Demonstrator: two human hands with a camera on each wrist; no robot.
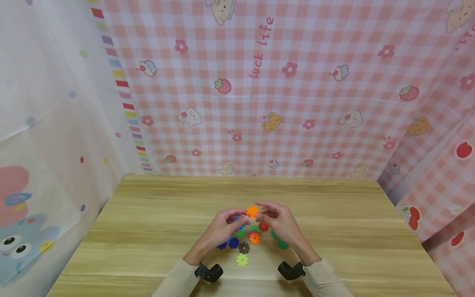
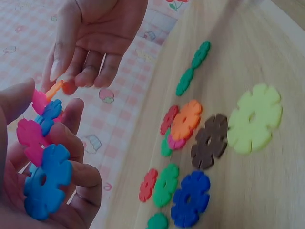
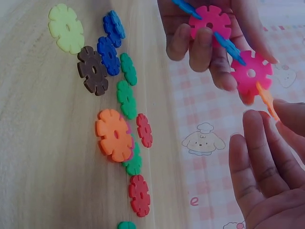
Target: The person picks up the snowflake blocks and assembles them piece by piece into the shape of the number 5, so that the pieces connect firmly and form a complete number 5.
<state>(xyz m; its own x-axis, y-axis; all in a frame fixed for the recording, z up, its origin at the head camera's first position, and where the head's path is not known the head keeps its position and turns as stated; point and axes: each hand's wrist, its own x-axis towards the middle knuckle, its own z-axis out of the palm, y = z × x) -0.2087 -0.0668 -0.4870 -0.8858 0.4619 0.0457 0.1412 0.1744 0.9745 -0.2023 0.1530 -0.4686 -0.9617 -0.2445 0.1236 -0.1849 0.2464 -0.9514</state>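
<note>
Grasping disc chain in left hand, aligned lengthwise toward right hand; pinching orange end disc in latter.

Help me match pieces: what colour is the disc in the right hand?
The disc is orange, clearest in the head view.

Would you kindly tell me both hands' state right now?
Left hand: holding the pink-and-blue disc chain.
Right hand: pinching the orange disc at its end.
</note>
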